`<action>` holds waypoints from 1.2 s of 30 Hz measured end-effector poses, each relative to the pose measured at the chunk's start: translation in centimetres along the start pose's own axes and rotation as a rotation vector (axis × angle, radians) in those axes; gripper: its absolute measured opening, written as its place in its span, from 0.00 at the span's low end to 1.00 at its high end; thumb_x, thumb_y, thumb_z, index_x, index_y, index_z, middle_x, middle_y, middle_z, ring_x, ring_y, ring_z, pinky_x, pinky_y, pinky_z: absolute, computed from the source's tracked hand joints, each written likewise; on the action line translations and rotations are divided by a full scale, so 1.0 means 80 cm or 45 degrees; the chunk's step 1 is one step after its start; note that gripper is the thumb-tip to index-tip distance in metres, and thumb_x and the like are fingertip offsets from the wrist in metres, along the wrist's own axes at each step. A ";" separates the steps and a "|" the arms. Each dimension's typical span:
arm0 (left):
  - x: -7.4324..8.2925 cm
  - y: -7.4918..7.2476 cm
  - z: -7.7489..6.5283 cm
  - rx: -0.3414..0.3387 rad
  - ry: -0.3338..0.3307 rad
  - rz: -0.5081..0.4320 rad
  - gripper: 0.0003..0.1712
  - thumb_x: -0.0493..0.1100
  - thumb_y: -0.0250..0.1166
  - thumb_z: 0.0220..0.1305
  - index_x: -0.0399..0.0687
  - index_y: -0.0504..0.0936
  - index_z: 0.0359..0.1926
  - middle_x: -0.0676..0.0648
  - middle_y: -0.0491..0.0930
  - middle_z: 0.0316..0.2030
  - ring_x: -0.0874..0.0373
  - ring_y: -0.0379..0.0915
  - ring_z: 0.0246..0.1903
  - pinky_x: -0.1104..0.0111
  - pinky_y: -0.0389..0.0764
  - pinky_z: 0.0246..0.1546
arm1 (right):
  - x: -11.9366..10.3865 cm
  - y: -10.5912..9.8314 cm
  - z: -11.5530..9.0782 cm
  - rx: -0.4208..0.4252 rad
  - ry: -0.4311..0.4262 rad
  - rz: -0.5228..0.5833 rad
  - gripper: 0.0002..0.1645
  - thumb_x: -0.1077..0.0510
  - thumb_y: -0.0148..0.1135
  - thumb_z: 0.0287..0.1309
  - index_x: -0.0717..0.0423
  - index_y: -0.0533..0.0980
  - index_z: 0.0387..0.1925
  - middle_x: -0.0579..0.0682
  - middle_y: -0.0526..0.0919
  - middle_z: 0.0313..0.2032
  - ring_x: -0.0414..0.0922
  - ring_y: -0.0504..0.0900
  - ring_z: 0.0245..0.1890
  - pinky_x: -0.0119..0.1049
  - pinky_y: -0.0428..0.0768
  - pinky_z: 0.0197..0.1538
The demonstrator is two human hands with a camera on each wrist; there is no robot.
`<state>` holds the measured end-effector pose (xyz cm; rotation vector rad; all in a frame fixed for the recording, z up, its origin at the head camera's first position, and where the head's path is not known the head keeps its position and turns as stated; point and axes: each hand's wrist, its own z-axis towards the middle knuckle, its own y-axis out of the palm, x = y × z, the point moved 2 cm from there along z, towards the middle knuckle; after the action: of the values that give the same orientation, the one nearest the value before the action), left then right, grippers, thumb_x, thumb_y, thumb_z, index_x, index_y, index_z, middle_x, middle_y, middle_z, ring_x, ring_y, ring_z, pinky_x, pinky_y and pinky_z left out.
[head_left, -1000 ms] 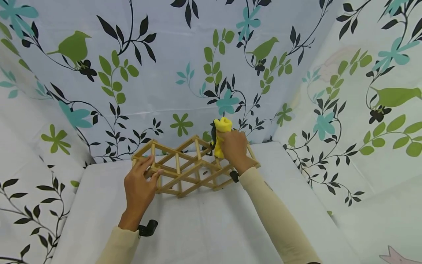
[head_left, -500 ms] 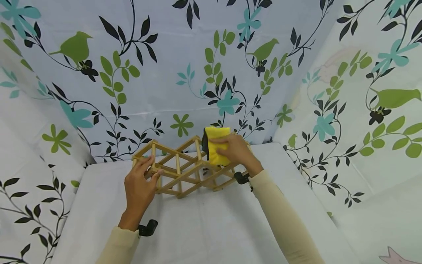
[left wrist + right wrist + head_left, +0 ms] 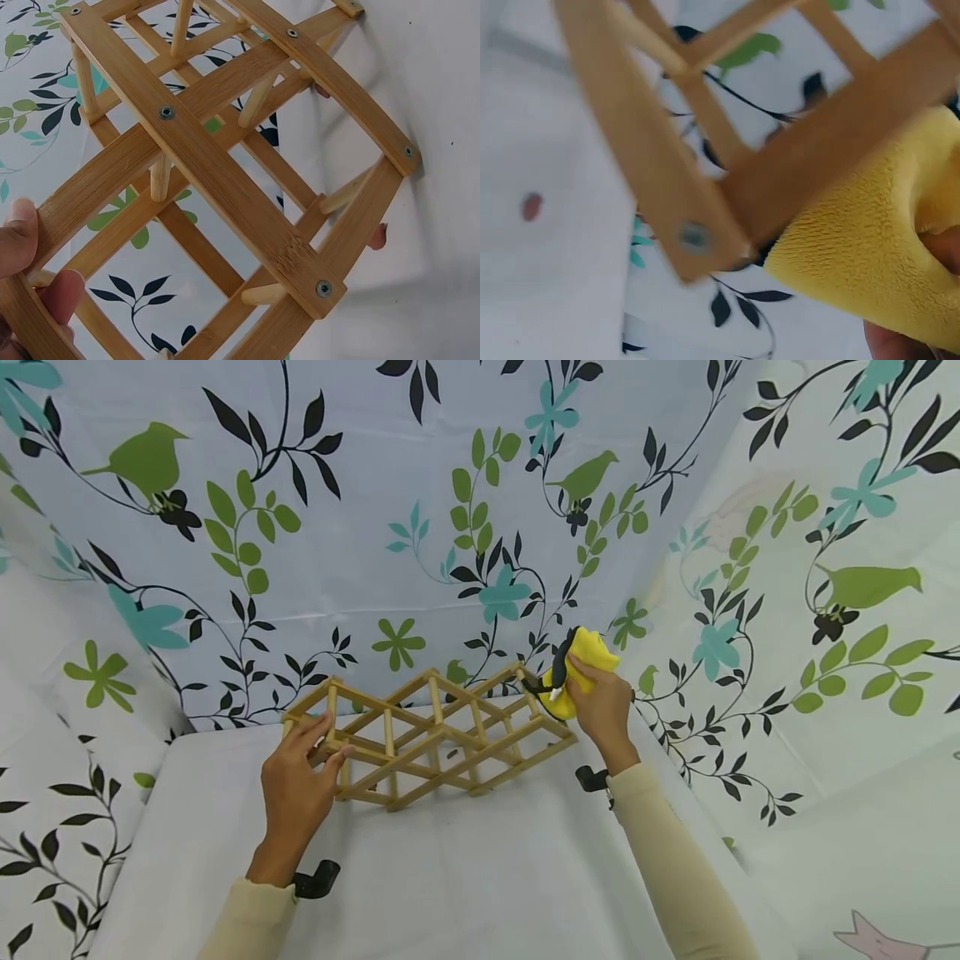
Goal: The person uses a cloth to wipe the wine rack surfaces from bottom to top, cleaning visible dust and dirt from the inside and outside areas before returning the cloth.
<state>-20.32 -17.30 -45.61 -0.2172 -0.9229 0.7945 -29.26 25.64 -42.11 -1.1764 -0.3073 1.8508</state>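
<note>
An expandable wooden lattice rack [image 3: 442, 732], made of crossed slats and round dowels, stands tilted at the far end of the table. My left hand [image 3: 300, 785] grips its left end; in the left wrist view the thumb and a finger pinch a slat, and screw heads show along another slat [image 3: 232, 187]. At the rack's right end, my right hand [image 3: 603, 706] holds a bunched yellow cloth [image 3: 590, 652] with black edging. Fluffy and folded, the cloth [image 3: 847, 247] lies against a slat [image 3: 817, 146] in the right wrist view, where most of that hand is out of frame.
The white-covered table [image 3: 457, 877] runs under both forearms. Behind it hangs a printed curtain [image 3: 322, 552] with birds and leaves, and similar fabric [image 3: 810, 693] closes the right side. A small reddish-brown spot [image 3: 531, 206] shows on the white surface.
My right hand has moved right with the yellow cloth, from the rack's middle-right to its right end. The left hand keeps its grip. The head view has shifted slightly.
</note>
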 end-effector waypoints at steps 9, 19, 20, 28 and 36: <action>-0.002 0.002 -0.002 -0.016 -0.021 -0.014 0.34 0.37 0.78 0.50 0.38 0.80 0.60 0.40 0.80 0.59 0.42 0.79 0.57 0.55 0.83 0.45 | 0.008 0.014 -0.007 0.038 -0.002 -0.209 0.25 0.60 0.70 0.53 0.44 0.83 0.55 0.59 0.89 0.42 0.59 0.84 0.32 0.51 0.80 0.35; -0.006 -0.001 -0.001 0.005 -0.018 -0.002 0.34 0.37 0.78 0.50 0.39 0.80 0.60 0.41 0.80 0.59 0.42 0.79 0.57 0.55 0.83 0.46 | 0.004 0.009 -0.009 -0.354 0.069 0.085 0.25 0.48 0.70 0.60 0.32 0.79 0.59 0.58 0.80 0.60 0.55 0.81 0.51 0.47 0.85 0.49; -0.006 0.000 -0.001 0.002 -0.016 -0.006 0.34 0.37 0.78 0.50 0.39 0.80 0.60 0.41 0.80 0.59 0.42 0.79 0.57 0.55 0.83 0.46 | 0.006 0.012 -0.009 -0.457 0.082 0.171 0.25 0.48 0.70 0.61 0.30 0.78 0.59 0.57 0.78 0.62 0.55 0.80 0.53 0.48 0.85 0.50; -0.001 0.002 0.002 -0.026 -0.003 -0.004 0.33 0.37 0.78 0.51 0.38 0.80 0.60 0.42 0.80 0.60 0.42 0.78 0.58 0.53 0.84 0.47 | 0.039 0.023 0.018 -1.112 0.286 0.501 0.26 0.49 0.66 0.64 0.33 0.76 0.63 0.49 0.66 0.71 0.52 0.63 0.71 0.56 0.67 0.71; -0.002 -0.005 0.001 -0.033 -0.037 0.004 0.34 0.36 0.78 0.51 0.40 0.80 0.61 0.42 0.80 0.59 0.43 0.80 0.56 0.53 0.84 0.44 | 0.030 0.053 0.035 -1.550 0.260 0.482 0.21 0.57 0.66 0.64 0.44 0.81 0.59 0.45 0.74 0.64 0.46 0.78 0.57 0.43 0.81 0.57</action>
<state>-20.25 -17.67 -45.44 -0.2300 -0.9607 0.7908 -34.25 25.78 -44.73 -2.3296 -1.2737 1.7977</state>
